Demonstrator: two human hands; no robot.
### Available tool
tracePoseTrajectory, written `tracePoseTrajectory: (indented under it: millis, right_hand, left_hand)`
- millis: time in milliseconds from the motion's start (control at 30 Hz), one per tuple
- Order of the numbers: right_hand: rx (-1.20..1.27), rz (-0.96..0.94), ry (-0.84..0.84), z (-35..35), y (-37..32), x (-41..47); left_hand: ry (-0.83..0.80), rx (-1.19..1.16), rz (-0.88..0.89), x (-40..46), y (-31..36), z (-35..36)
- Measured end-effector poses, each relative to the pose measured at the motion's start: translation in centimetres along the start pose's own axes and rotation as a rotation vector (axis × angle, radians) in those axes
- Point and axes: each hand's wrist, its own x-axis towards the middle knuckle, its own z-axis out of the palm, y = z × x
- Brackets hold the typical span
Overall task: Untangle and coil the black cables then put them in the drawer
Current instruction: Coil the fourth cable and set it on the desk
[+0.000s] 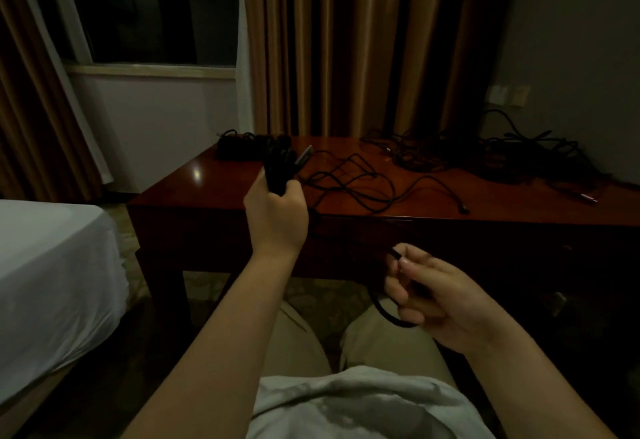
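Note:
My left hand (pixel 277 213) is raised above the front edge of the dark red wooden desk (pixel 519 203) and grips a coiled bundle of black cable (pixel 278 165). A grey plug end (pixel 304 156) sticks out of the bundle. My right hand (pixel 440 300) is lower, in front of the desk, and pinches the free end of the same black cable (pixel 384 314), which loops down below my fingers. A loose thin black cable (pixel 353 182) lies spread on the desk. A big tangle of black cables (pixel 502 154) sits at the back right. The drawer front (pixel 485 241) is shut.
A black power strip or adapter (pixel 235 148) lies at the desk's back left corner. A bed with a white sheet (pixel 52 272) stands to the left. Brown curtains (pixel 363 40) and a window (pixel 149 9) are behind the desk. A wall socket (pixel 507 94) is at the right.

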Motion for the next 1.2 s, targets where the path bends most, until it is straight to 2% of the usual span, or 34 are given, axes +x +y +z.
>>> tracePoseTrajectory:
  millis: [167,233,267,333,400,467,500,533,567,633,667,700,733,800,833,867,900,967,1067,1133,1200]
  right_hand:
    - [-0.692,0.140,-0.016,-1.4,-0.8,-0.1]
    - [-0.741,0.107,-0.160,-2.3,-1.2,-0.2]
    - [-0.661,0.046,-0.266,-2.7,-1.5,-0.7]
    - [-0.257,-0.173,-0.414,-3.7,-1.6,-1.3]
    - [0.189,-0.295,-0.365,-4.8,-1.9,-1.3]
    - [0.403,-0.250,-0.358,-4.7,-1.4,-0.7]
    - [0.313,-0.223,-0.248,-4.3,-1.2,-0.4]
    - [0.038,-0.178,-0.051,-4.0,-1.3,-0.2]
    - [-0.348,-0.071,0.087,-3.6,-1.4,0.3]
    - [-1.147,0.264,0.216,-3.6,-1.5,1.2]
    - [-1.418,0.373,0.288,-3.4,-1.4,1.6]
    - [-1.570,0.391,0.420,-3.3,-1.4,1.9]
    - [-1.597,0.286,0.582,-2.9,-1.4,2.0]
    - [-1.343,-0.137,0.813,-1.5,-1.7,1.8]
    - [-1.109,-0.337,0.824,0.0,-1.7,1.7]
    - [-0.882,-0.437,0.756,1.9,-1.6,1.7]
    - [-0.714,-0.448,0.640,3.7,-1.2,1.9]
    - [-0.608,-0.349,0.434,6.0,0.8,2.9]
    - [-0.565,-0.217,0.378,6.0,3.2,3.5]
    - [-0.682,-0.148,0.331,5.1,3.5,3.1]
    - [-0.888,-0.057,0.210,4.4,3.4,2.6]
  left_hand:
    - [-0.006,0.020,-0.055,0.4,-0.5,-0.5]
    - [0.008,0.026,-0.070,0.2,-0.6,-0.6]
    - [0.036,0.015,-0.071,0.5,-0.5,-0.8]
    - [0.122,-0.011,-0.066,1.5,-0.3,-1.4]
    - [0.165,-0.031,-0.058,2.1,-0.3,-1.9]
    - [0.134,-0.023,-0.093,1.7,-0.3,-1.9]
    - [0.110,-0.021,-0.142,1.4,-0.5,-1.7]
    - [0.084,-0.031,-0.205,1.1,-0.6,-1.5]
    - [0.059,-0.051,-0.268,1.0,-0.5,-1.5]
    - [0.021,-0.086,-0.323,0.8,0.0,-1.6]
    - [0.011,-0.091,-0.316,0.7,0.4,-1.7]
    - [0.002,-0.094,-0.298,0.5,0.7,-1.7]
    - [-0.011,-0.093,-0.275,0.2,1.1,-1.5]
    - [-0.047,-0.087,-0.232,-0.7,1.6,-0.8]
    - [-0.068,-0.098,-0.233,-1.3,1.8,-0.4]
    - [-0.083,-0.125,-0.249,-1.8,2.0,0.1]
    - [-0.086,-0.164,-0.275,-2.2,2.1,0.6]
    - [-0.063,-0.262,-0.336,-2.9,2.6,1.1]
    - [0.023,-0.473,-0.373,-2.0,3.4,0.4]
    - [0.137,-0.555,-0.347,-0.5,3.7,-0.5]
    - [0.224,-0.401,-0.194,0.7,3.2,-1.4]
